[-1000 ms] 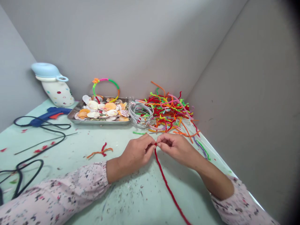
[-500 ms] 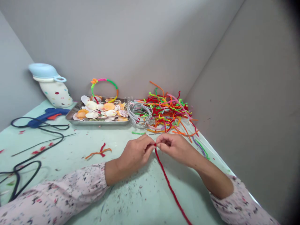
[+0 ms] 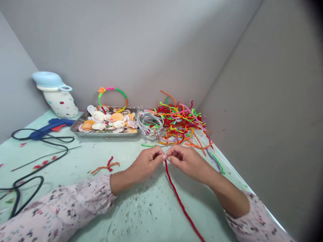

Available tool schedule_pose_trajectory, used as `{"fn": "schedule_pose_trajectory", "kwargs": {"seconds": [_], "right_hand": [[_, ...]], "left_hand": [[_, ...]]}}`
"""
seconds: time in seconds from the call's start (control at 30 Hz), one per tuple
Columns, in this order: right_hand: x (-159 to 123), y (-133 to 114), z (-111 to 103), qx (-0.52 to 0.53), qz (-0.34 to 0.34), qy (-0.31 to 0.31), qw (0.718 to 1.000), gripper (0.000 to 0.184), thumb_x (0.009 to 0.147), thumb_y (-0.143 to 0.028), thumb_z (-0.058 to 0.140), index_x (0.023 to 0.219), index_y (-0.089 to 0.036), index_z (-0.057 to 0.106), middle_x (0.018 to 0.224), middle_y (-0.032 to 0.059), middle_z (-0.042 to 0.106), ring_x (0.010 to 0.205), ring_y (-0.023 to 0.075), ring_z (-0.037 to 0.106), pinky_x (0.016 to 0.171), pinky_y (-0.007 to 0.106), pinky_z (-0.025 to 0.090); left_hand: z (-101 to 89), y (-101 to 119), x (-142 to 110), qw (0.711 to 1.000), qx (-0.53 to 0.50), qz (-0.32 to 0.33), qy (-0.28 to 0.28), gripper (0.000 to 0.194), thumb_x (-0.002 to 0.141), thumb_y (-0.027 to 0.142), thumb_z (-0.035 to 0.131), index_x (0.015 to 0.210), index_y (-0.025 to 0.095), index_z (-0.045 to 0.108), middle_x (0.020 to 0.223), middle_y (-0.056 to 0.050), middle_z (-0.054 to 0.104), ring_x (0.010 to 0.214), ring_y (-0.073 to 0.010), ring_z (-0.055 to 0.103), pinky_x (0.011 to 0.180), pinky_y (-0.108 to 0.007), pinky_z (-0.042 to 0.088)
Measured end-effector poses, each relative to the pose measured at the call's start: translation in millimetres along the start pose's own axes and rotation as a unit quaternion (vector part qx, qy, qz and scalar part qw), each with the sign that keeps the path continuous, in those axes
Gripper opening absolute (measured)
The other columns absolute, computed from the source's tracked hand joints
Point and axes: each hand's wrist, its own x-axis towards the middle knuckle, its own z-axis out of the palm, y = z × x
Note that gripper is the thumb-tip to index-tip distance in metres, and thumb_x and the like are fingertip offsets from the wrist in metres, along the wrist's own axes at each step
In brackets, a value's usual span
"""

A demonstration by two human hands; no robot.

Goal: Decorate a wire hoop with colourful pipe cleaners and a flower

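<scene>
A long red pipe cleaner [image 3: 179, 201] runs from my fingertips down toward the bottom edge of the view. Its upper end is pinched between my left hand [image 3: 145, 164] and my right hand [image 3: 190, 163], whose thumbs and forefingers meet there. Both hands are closed, and the tip itself is hidden by the fingers. To the left of my left hand, a short orange and red pipe cleaner piece [image 3: 107, 165] lies crossed on the table.
A metal tray [image 3: 106, 134] of seashells stands at the back, with a multicoloured pipe cleaner ring [image 3: 121, 92] upright in it. Beside it are coiled grey wire [image 3: 148, 126] and a pile of pipe cleaners [image 3: 179, 117]. A blue glue gun [image 3: 47, 127], black cord [image 3: 59, 158] and cup [image 3: 60, 102] occupy the left.
My fingertips have drawn closer together over the red pipe cleaner's end, covering the bit that showed between them. The whole scene has shifted slightly downward in view.
</scene>
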Motion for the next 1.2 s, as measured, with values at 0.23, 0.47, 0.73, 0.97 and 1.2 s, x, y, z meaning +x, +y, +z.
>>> {"fn": "schedule_pose_trajectory", "kwargs": {"seconds": [0.23, 0.47, 0.73, 0.97, 1.2], "right_hand": [[-7.1, -12.8, 3.1, -0.105, -0.138, 0.147, 0.974, 0.011, 0.084, -0.021, 0.054, 0.093, -0.021, 0.06, 0.088, 0.0047, 0.064, 0.08, 0.0162, 0.059, 0.073, 0.029, 0.045], [-16.9, -1.5, 6.0, -0.215, -0.29, 0.228, 0.904, 0.016, 0.082, -0.02, 0.057, 0.096, -0.024, 0.063, 0.088, 0.0063, 0.068, 0.08, 0.0195, 0.062, 0.074, 0.035, 0.047], [-1.8, 32.6, 27.5, -0.17, -0.214, 0.145, 0.951, 0.017, 0.087, -0.02, 0.05, 0.098, -0.02, 0.063, 0.087, 0.0071, 0.068, 0.079, 0.0173, 0.063, 0.072, 0.03, 0.049], [8.7, 34.8, 41.1, -0.014, -0.112, 0.142, 0.983, 0.029, 0.079, -0.031, 0.064, 0.105, -0.019, 0.059, 0.094, 0.0068, 0.064, 0.071, 0.0139, 0.06, 0.063, 0.026, 0.051], [6.1, 25.0, 44.3, 0.03, -0.105, 0.199, 0.974, 0.019, 0.077, -0.031, 0.066, 0.09, -0.016, 0.064, 0.084, 0.0066, 0.065, 0.074, 0.0165, 0.062, 0.067, 0.028, 0.051]], "left_hand": [[-1.8, -7.6, 6.7, 0.995, -0.059, -0.05, 0.061, 0.024, 0.081, 0.034, 0.05, 0.064, 0.017, 0.047, 0.056, 0.005, 0.039, 0.055, -0.0099, 0.034, 0.052, -0.022, 0.027], [-5.5, -9.8, 10.7, 0.97, -0.196, -0.114, 0.094, 0.028, 0.079, 0.037, 0.054, 0.063, 0.017, 0.044, 0.052, 0.007, 0.037, 0.047, -0.0071, 0.029, 0.048, -0.022, 0.023], [-8.0, -12.2, 13.1, 0.939, -0.299, -0.12, 0.12, 0.024, 0.077, 0.03, 0.056, 0.061, 0.015, 0.047, 0.056, 0.005, 0.042, 0.047, -0.0058, 0.032, 0.045, -0.021, 0.022], [2.4, -7.7, 7.6, 0.914, -0.364, -0.147, 0.097, 0.021, 0.077, 0.027, 0.058, 0.063, 0.014, 0.049, 0.055, 0.004, 0.045, 0.045, -0.004, 0.034, 0.046, -0.02, 0.024], [10.8, -4.8, 3.6, 0.908, -0.385, -0.148, 0.077, 0.021, 0.077, 0.029, 0.06, 0.066, 0.014, 0.049, 0.054, 0.004, 0.048, 0.045, -0.0045, 0.036, 0.045, -0.019, 0.024]]}}
